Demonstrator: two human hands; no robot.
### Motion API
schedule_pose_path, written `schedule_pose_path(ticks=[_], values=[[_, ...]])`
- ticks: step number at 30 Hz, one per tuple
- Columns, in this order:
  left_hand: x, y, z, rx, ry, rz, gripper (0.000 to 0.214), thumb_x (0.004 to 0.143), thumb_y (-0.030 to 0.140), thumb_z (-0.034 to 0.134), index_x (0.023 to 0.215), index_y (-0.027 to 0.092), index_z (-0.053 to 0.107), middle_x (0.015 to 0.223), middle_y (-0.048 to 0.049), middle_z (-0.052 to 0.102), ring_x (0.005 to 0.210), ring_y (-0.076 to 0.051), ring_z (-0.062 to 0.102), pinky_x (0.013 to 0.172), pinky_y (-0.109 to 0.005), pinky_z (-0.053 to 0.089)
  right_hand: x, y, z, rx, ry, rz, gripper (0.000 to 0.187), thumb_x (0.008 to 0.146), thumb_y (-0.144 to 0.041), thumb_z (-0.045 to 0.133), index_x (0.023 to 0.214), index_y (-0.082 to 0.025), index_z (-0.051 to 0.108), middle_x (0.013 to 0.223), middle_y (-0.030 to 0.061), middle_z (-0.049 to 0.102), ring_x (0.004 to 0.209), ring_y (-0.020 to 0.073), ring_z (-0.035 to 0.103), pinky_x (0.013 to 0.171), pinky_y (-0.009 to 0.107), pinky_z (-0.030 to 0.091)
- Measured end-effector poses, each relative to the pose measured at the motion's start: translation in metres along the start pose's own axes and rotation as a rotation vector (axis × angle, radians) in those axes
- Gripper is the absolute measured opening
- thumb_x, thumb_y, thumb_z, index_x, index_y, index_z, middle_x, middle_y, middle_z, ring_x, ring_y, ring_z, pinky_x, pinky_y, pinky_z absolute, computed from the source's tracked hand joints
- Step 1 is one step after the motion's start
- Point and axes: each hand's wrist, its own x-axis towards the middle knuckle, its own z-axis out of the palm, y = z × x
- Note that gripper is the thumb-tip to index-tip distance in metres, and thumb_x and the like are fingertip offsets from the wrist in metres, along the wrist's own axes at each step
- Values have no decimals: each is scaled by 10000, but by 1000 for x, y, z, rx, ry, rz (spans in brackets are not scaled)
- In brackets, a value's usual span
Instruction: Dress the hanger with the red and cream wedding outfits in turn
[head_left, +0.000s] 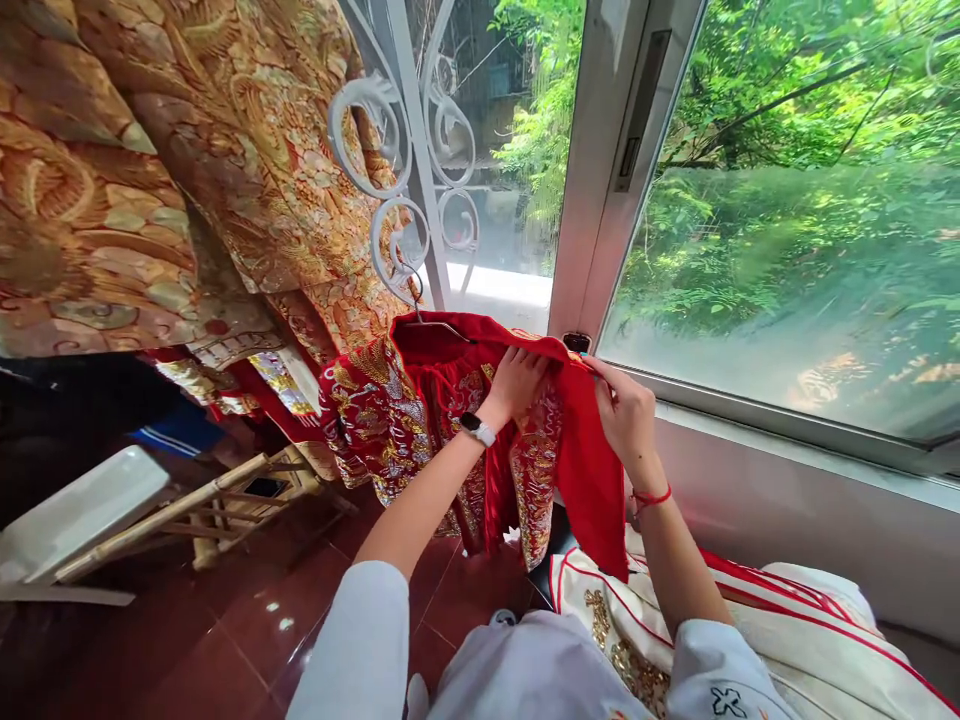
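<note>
A red jacket (390, 420) with gold and silver embroidery hangs open at the front on a thin wire hanger (431, 322). My left hand (521, 382), with a watch on its wrist, grips the jacket near the collar and shoulder, its fingers partly hidden by the cloth. At the far edge of the shoulder, my right hand (630, 408) pinches the red fabric between thumb and fingers. A plain red panel of the jacket drapes down below that hand. Both hands are touching the same garment.
Gold embroidered garments (285, 150) hang at the upper left beside a white scrolled metal grille (375, 135). A sliding window frame (607, 200) rises behind. White cloth with red trim (795, 620) lies at lower right. A bamboo rack (225, 490) stands at left on the tiled floor (225, 620).
</note>
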Motion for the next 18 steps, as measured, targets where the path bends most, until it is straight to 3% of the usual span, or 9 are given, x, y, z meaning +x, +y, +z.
schedule_pose_path(ticks=[5, 9, 13, 15, 18], values=[[-9, 5, -13, 51, -130, 230, 307, 917, 272, 611, 1174, 157, 734, 1233, -166, 692, 1214, -312, 577, 1086, -477, 377, 16, 36, 1, -95, -86, -25, 423, 931, -187, 422, 1215, -253, 728, 1127, 68, 776, 901, 261, 750, 790, 367, 576], [6, 16, -11, 87, -309, 285, 263, 916, 94, 533, 1019, 100, 775, 1073, -190, 742, 1097, -288, 655, 989, -416, 447, 42, 50, -11, -108, -148, -89, 432, 931, -157, 393, 1168, -221, 748, 1109, 92, 777, 925, 273, 744, 787, 379, 568], [28, 18, 1, -13, -374, 74, 218, 914, 110, 566, 974, 60, 770, 950, -202, 755, 970, -289, 700, 860, -376, 501, 56, 35, -32, -95, -156, -185, 479, 926, -101, 361, 1185, -242, 739, 1152, 73, 760, 1000, 243, 727, 850, 355, 561], [39, 16, 6, -47, -317, -45, 255, 938, 137, 552, 1075, 35, 741, 1036, -211, 744, 1011, -292, 693, 888, -383, 508, 52, 24, -40, -104, -150, -229, 496, 929, -88, 353, 1222, -245, 722, 1176, 82, 744, 1006, 230, 720, 851, 338, 561], [47, 11, 16, -86, -172, -70, 352, 1001, 232, 508, 1292, 73, 627, 1266, -195, 664, 1138, -279, 645, 994, -452, 497, 29, 14, -42, -124, -183, -275, 503, 946, -90, 351, 1289, -249, 683, 1155, 101, 736, 973, 217, 718, 816, 315, 567]])
